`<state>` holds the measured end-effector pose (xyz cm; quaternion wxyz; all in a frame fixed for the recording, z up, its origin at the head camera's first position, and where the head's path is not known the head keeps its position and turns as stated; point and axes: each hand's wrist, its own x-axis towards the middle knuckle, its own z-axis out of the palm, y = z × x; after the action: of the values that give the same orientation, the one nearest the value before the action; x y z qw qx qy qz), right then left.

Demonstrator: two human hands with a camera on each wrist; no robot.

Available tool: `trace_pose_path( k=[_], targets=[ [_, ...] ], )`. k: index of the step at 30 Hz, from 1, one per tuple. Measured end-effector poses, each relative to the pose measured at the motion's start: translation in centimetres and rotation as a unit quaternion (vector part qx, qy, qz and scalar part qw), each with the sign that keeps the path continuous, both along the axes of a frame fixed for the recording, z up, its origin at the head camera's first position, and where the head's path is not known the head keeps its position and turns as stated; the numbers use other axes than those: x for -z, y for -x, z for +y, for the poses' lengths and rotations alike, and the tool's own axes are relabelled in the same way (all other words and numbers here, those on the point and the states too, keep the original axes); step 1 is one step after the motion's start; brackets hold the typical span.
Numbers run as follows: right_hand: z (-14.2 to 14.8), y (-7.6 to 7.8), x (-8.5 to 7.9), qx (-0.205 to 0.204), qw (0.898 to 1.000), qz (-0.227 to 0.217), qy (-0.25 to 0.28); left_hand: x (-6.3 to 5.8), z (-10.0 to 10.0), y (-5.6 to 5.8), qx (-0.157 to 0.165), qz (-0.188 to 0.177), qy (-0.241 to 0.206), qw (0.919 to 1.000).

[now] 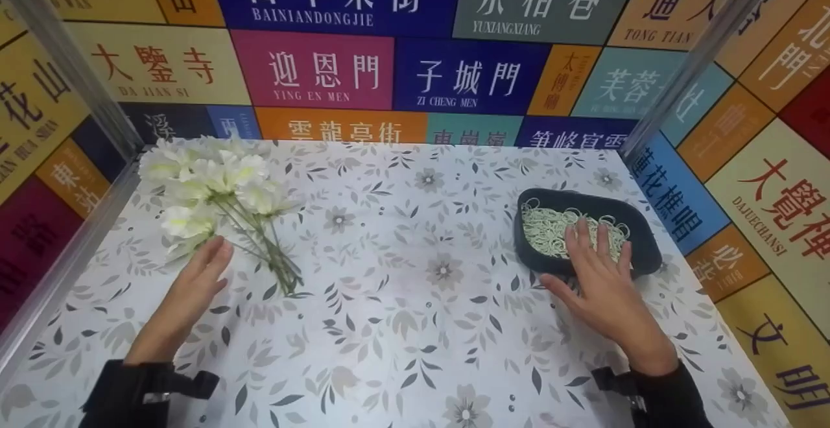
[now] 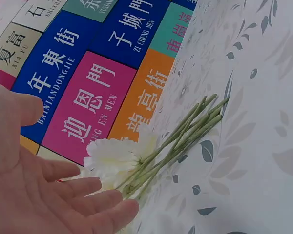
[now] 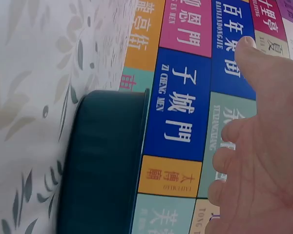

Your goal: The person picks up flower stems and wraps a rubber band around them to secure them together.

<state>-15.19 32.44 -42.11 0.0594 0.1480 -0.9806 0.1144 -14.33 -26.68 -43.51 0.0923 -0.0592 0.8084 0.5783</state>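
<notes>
White artificial flowers (image 1: 217,178) lie bunched at the table's far left, their green stems (image 1: 275,253) crossing and pointing toward the front. My left hand (image 1: 191,285) is beside the blossoms with fingers extended and nothing held; the left wrist view has the same stems (image 2: 180,141) past the fingertips. At the right stands a dark oval-cornered basin (image 1: 639,233) containing many pale green rubber bands (image 1: 551,230). Over its near side my right hand (image 1: 603,292) spreads its fingers, holding nothing. From the right wrist, the basin's outer wall (image 3: 105,161) appears with the hand apart from it, and its contents are hidden.
A white tablecloth (image 1: 389,298) with grey leaves and flowers covers the table. Behind it and at both sides rise panels (image 1: 311,68) of coloured blocks with Chinese lettering. Clear upright strips (image 1: 697,52) stand at the back corners.
</notes>
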Motion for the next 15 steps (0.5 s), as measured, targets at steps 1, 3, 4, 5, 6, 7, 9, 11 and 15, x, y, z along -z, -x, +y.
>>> trace_pose_path(
  k=[1, 3, 4, 5, 6, 7, 9, 11, 15],
  targets=[
    [-0.3, 0.1, -0.1, -0.003, 1.0, -0.001, -0.002, 0.1, -0.2, 0.3, -0.009, -0.012, -0.023, 0.9996],
    [-0.9, 0.3, -0.3, -0.013, 1.0, -0.001, -0.004, 0.3, -0.6, 0.9, -0.031, -0.035, -0.083, 0.9954],
    [-1.3, 0.5, -0.3, -0.018, 1.0, -0.003, -0.004, 0.5, -0.9, 1.1, -0.041, -0.047, -0.111, 0.9918],
    [-1.6, 0.7, -0.4, -0.025, 1.0, -0.003, -0.001, 0.7, -1.1, 1.4, -0.049, -0.058, -0.141, 0.9871],
    [-2.0, 0.8, -0.4, -0.031, 1.0, -0.005, 0.0, 0.8, -1.4, 1.6, -0.056, -0.07, -0.178, 0.98],
    [-2.3, 1.1, -0.4, -0.036, 0.999, -0.006, 0.0, 0.9, -1.7, 1.9, -0.063, -0.081, -0.221, 0.9698],
    [-3.0, 1.6, -0.3, -0.046, 0.999, -0.008, -0.003, 1.2, -2.1, 2.5, -0.077, -0.102, -0.308, 0.9428],
    [-3.8, 2.1, -0.2, -0.053, 0.998, -0.015, -0.006, 1.4, -2.5, 3.0, -0.09, -0.12, -0.379, 0.913],
    [-5.6, 3.4, 0.2, -0.068, 0.997, -0.038, -0.009, 1.6, -2.9, 3.9, -0.118, -0.145, -0.456, 0.8701]
  ],
)
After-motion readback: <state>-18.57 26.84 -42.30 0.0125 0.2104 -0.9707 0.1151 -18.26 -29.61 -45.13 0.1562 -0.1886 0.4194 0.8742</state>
